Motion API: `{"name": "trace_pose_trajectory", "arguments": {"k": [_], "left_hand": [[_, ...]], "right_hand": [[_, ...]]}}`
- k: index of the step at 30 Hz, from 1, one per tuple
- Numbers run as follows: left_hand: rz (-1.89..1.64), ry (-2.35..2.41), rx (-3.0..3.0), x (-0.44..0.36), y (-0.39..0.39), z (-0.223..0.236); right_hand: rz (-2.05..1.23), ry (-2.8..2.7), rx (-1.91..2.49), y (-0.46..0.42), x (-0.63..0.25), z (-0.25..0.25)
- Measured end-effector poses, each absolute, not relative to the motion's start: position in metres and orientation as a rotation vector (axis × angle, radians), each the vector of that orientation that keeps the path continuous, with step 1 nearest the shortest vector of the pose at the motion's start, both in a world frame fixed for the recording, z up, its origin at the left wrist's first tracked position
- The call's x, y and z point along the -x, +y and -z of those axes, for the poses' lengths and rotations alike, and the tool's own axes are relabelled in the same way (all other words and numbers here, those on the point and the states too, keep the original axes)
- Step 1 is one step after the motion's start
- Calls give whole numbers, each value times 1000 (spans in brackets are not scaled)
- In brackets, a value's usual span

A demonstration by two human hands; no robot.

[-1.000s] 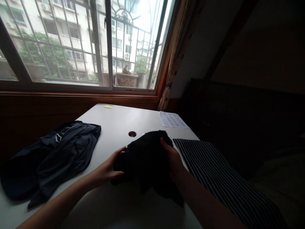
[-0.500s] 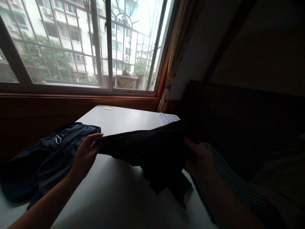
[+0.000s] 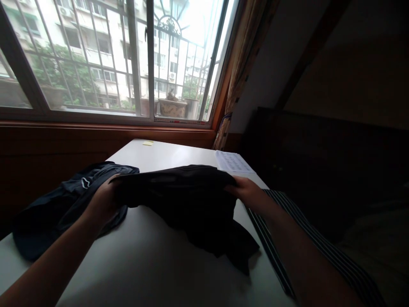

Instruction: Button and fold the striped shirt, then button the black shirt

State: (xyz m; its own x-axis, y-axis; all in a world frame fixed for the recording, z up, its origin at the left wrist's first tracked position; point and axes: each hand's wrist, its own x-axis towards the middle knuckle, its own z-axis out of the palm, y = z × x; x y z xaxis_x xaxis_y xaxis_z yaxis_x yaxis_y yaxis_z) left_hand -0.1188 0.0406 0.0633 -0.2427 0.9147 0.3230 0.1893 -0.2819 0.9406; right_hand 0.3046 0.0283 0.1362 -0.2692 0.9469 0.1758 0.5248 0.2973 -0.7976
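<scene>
A black garment (image 3: 179, 200) stretches between my two hands above the white table (image 3: 134, 264). Its exact kind does not show in the dim light. My left hand (image 3: 104, 199) is closed on its left end, with the fingers partly hidden by the cloth. At the upper right edge, my right hand (image 3: 244, 189) grips it between thumb and fingers. The lower right part of the cloth droops towards the tabletop. Close behind my left hand lies a dark blue garment (image 3: 70, 200) with a small white mark, crumpled on the table's left side.
Printed paper (image 3: 233, 161) lies near the table's far right corner, and a yellow sticky note (image 3: 148, 143) at the far edge. Striped dark cloth (image 3: 300, 226) lies along the right side. A barred window (image 3: 111, 64) and a curtain (image 3: 238, 76) stand beyond.
My right hand has moved left and slightly up, my left hand a little left. The garment's right end shifted left with it, uncovering more of the printed paper. The view has tilted slightly.
</scene>
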Motion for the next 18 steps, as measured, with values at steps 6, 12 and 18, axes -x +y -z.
{"name": "trace_pose_trajectory", "arguments": {"k": [6, 12, 18], "left_hand": [[-1469, 1066, -895, 137, 59, -54], [-1560, 696, -1133, 120, 56, -41], [-1165, 1178, -2022, 95, 70, 32]], "right_hand": [[-1195, -1488, 1235, 35, -311, -121], [-1267, -1116, 964, 30, -304, -114], [-1343, -1017, 914, 27, -301, -70]]}}
